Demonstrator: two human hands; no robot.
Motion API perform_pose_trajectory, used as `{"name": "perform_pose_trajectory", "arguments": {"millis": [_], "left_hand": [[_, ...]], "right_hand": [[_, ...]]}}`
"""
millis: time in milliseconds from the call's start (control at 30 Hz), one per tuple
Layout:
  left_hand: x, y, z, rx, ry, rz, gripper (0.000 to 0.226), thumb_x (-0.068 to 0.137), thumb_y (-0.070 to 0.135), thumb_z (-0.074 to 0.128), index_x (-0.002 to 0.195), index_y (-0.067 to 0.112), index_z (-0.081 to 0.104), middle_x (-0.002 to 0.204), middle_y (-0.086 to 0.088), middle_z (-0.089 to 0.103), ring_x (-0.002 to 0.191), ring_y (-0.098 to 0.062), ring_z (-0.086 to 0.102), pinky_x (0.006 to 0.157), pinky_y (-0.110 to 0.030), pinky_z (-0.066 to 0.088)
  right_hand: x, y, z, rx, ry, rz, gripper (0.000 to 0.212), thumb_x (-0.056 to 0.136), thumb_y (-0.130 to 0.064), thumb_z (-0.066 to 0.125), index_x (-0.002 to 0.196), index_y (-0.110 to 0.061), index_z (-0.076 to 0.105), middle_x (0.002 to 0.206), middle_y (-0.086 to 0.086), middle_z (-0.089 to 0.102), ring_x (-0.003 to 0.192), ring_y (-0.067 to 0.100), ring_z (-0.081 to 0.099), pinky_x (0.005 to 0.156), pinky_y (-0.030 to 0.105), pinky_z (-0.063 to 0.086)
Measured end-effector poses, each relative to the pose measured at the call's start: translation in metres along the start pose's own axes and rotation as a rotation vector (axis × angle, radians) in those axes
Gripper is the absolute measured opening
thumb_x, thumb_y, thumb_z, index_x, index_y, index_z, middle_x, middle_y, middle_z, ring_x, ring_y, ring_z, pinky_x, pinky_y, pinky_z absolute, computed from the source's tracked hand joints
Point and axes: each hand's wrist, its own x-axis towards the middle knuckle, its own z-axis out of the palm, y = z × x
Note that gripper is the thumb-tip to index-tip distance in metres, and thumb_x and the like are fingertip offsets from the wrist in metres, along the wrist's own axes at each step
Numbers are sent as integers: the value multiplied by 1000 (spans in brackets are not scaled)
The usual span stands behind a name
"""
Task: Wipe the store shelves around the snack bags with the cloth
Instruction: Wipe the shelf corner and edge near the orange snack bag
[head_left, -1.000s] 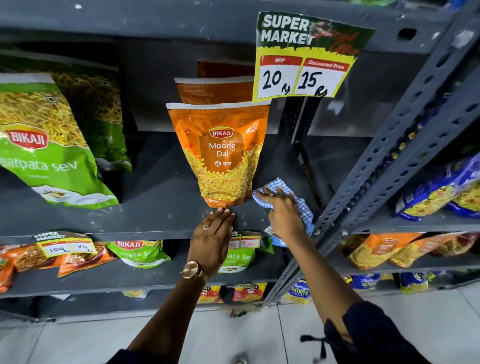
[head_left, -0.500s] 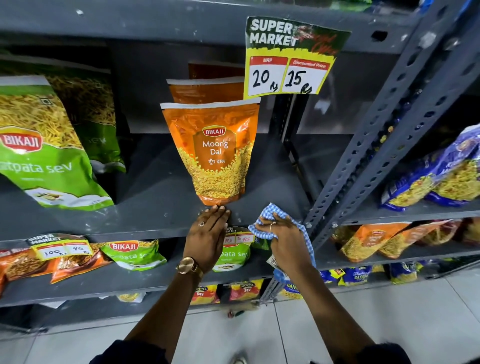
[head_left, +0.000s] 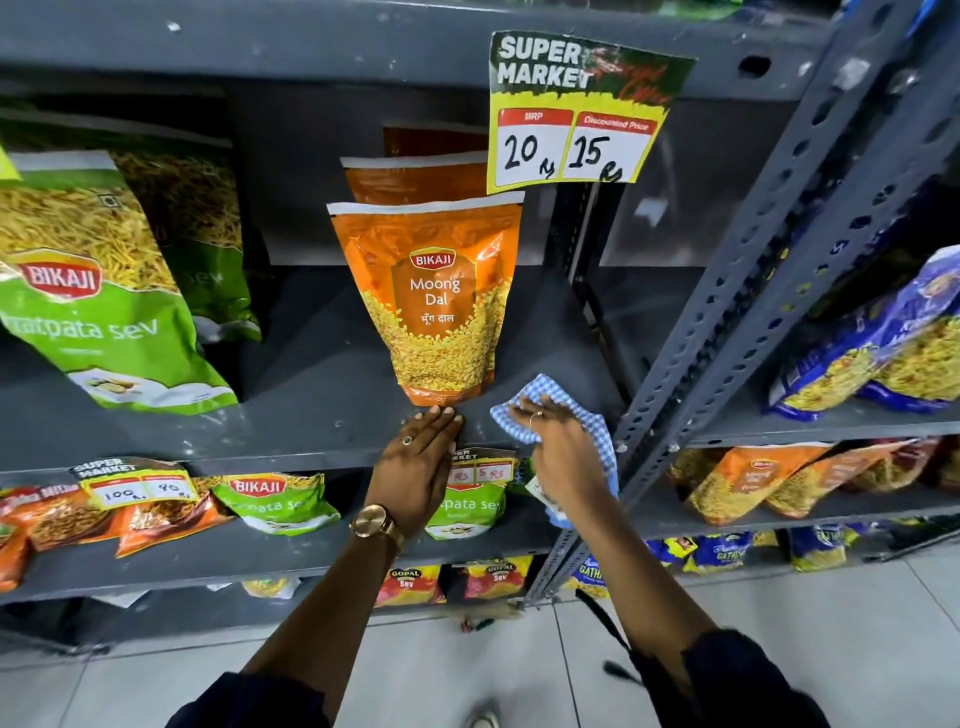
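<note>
Leftmost on my grey metal shelf (head_left: 311, 384) leans a green sev bag (head_left: 98, 291), well apart from the middle. Next, near the centre, an orange Moong Dal bag (head_left: 441, 306) stands upright with more orange bags behind it. My left hand (head_left: 421, 462) lies flat just below it, fingers together, their tips at the bag's bottom edge, seemingly bracing it. Just right of that, my right hand (head_left: 561, 447) presses a blue-and-white checked cloth (head_left: 550, 400) onto the shelf beside the bag's right corner, fingers spread over it while its tail hangs past the shelf edge. Above hangs a price sign (head_left: 582, 109); rightmost rises a slanted perforated upright (head_left: 737, 332). I judge I am wiping the patch right of the bag; next I should sweep the cloth around its base without tipping it.
</note>
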Motion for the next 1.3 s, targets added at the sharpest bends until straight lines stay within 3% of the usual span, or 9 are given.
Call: {"name": "perform_pose_trajectory", "arguments": {"millis": [100, 233, 300, 467, 700, 933, 1000, 1100, 1300], "left_hand": [[-1, 0, 0, -10, 11, -4, 44, 96, 26, 33, 129, 8, 54, 134, -11, 55, 128, -25, 46, 113, -29, 22], [-1, 4, -2, 6, -8, -2, 45, 97, 27, 30, 128, 6, 55, 132, -12, 57, 126, -27, 48, 113, -27, 19], [0, 3, -4, 3, -28, -10, 48, 98, 31, 27, 128, 7, 55, 133, -12, 56, 127, -26, 47, 114, -23, 14], [2, -3, -12, -28, -85, 11, 60, 97, 45, 17, 129, 10, 54, 137, -11, 52, 131, -28, 43, 111, -33, 30], [-12, -40, -53, 111, -84, -91, 65, 98, 46, 15, 124, 4, 58, 133, -15, 55, 129, -32, 46, 108, -45, 34], [-44, -85, -98, 224, -71, -200, 64, 98, 44, 21, 117, -2, 61, 126, -21, 59, 116, -39, 55, 93, -53, 43], [-52, -99, -106, 238, -76, -229, 57, 95, 38, 28, 118, -3, 61, 126, -22, 59, 115, -41, 56, 92, -52, 45], [-63, -116, -111, 246, -106, -207, 66, 99, 44, 15, 123, 0, 57, 128, -20, 58, 120, -37, 53, 105, -37, 33], [-72, -140, -116, 199, -171, -119, 62, 99, 41, 11, 134, 4, 47, 138, -15, 49, 130, -32, 43, 112, -31, 22]], "right_hand": [[-22, 9, 8, 6, 10, -106, 61, 74, 14, 44, 128, -14, 51, 138, 3, 52, 134, 21, 37, 117, 39, 26], [-45, 12, 2, 33, 49, -98, 59, 71, 13, 40, 120, -13, 59, 131, 4, 58, 129, 22, 45, 113, 36, 32], [-48, 8, -11, 71, 88, -8, 55, 72, 13, 43, 114, -17, 65, 119, 6, 67, 108, 22, 61, 96, 26, 43], [-14, -11, -51, 101, 256, 41, 53, 75, 6, 41, 113, -22, 64, 94, 20, 73, 66, 35, 61, 65, 42, 52], [-19, -18, -1, 21, 61, 107, 46, 80, 5, 45, 119, -14, 60, 117, 18, 65, 103, 34, 60, 88, 39, 48], [-17, -73, -9, 244, 101, -10, 55, 74, 9, 40, 115, -21, 63, 110, 22, 68, 74, 34, 60, 63, 35, 44], [-3, -105, 8, 271, 90, -92, 59, 74, 13, 38, 121, -16, 59, 119, 19, 64, 88, 32, 62, 78, 34, 50], [4, -136, 49, 158, -33, -166, 57, 75, 17, 36, 127, -1, 49, 136, 19, 51, 126, 30, 47, 109, 34, 33], [-22, -167, 72, 137, -183, -266, 57, 74, 15, 38, 126, -3, 51, 135, 18, 53, 126, 28, 48, 109, 32, 33]]}}
